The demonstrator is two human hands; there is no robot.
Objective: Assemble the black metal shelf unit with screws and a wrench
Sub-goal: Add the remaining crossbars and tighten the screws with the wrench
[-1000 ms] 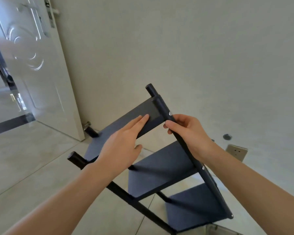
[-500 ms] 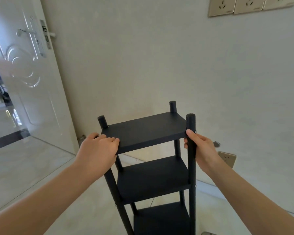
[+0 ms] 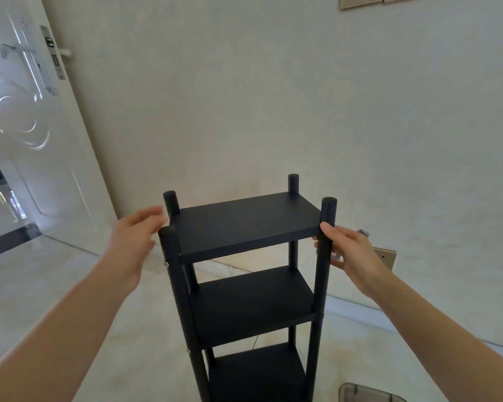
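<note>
The shelf unit (image 3: 244,274), tilted over on its side a second ago with both hands on its top tier, now stands upright on the tiled floor (image 3: 55,285), near the far wall (image 3: 244,97) and a little right of the open door (image 3: 26,111). Half a second back the left hand (image 3: 134,242) was gripping the near left edge of the top shelf (image 3: 244,224); now it has come off and hangs just beside the near left post (image 3: 172,256), fingers spread apart and blurred, holding nothing. The right hand (image 3: 349,253) is still clamped on the near right post (image 3: 324,248), thumb on the near face and fingers wrapped behind it. Judging by that, the build looks essentially done and the person seems to be testing whether it stands on its own. The unit is matte black, with four round posts whose capped tops rise above the top shelf, and three flat tiers in view, one under another. Small silver screw heads show on the near posts at the tier joints (image 3: 166,264). No wrench is in view. The corner of a clear container (image 3: 366,394) shows on the floor at the near right.
</note>
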